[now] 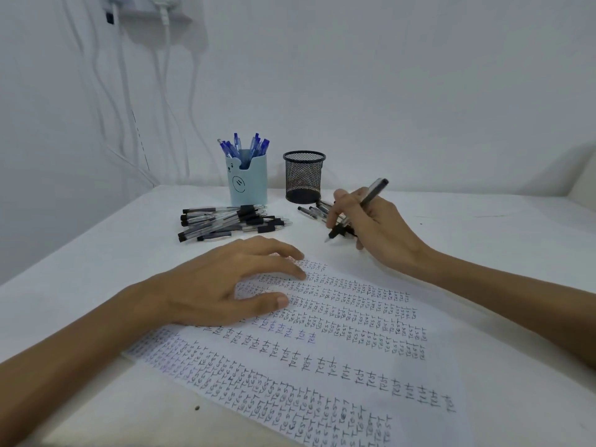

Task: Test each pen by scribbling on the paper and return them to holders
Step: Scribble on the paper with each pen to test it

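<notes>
Our right hand [377,221] pinches a black pen [371,196] between thumb and fingers, with the remaining fingers curled beneath. The pen is tilted, tip down and to the left, just beyond the far edge of the paper [322,366]; we cannot tell whether the tip touches the table [483,240].

Our left hand [225,285] lies flat on the paper's upper left corner, fingers spread and pressing down. The sheet is covered in rows of handwritten "TEST".

At centre frame, a light blue holder [248,185] contains blue pens [245,145]. The black mesh holder [303,177] stands just to its right. A pile of black pens [225,222] lies in front of the blue holder. A few loose pens [311,211] lie beside the right fingers.
</notes>
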A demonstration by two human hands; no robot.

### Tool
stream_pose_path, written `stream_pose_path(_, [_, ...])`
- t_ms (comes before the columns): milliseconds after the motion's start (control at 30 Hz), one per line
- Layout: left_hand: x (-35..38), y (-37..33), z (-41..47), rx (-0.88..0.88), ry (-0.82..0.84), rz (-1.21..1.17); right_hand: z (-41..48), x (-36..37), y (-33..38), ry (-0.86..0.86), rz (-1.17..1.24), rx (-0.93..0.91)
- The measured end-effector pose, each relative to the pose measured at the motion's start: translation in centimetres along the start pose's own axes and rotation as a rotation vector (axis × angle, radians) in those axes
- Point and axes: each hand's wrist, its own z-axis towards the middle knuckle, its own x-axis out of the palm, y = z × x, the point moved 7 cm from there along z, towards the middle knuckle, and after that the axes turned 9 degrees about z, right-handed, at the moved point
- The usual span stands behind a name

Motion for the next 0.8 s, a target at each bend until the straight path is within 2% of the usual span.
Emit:
stream_pose_path(133, [0.1,-0.1,-0.1,-0.010,0.046,0.008,-0.6,0.9,-1.8,0.100,0.258,0.212])
stream_pose_path(200, [0.1,0.0,-0.1,-0.017,0.054,0.009,-0.7,1.5,-2.2,0.165,0.278,0.245])
stream_pose_path(400, [0.2,0.4,-0.3,-0.097,-0.005,-0.052,-1.0,1.6,-2.4,0.151,0.191,0.224])
stream_pose_path(567, [0.1,0.2,-0.3,-0.098,0.003,-0.048,-1.5,2.1,-1.9,0.253,0.124,0.199])
stream_pose_path(800, [-0.1,0.1,-0.4,-0.108,0.009,-0.055,-1.6,2.1,-1.5,0.245,0.037,0.120])
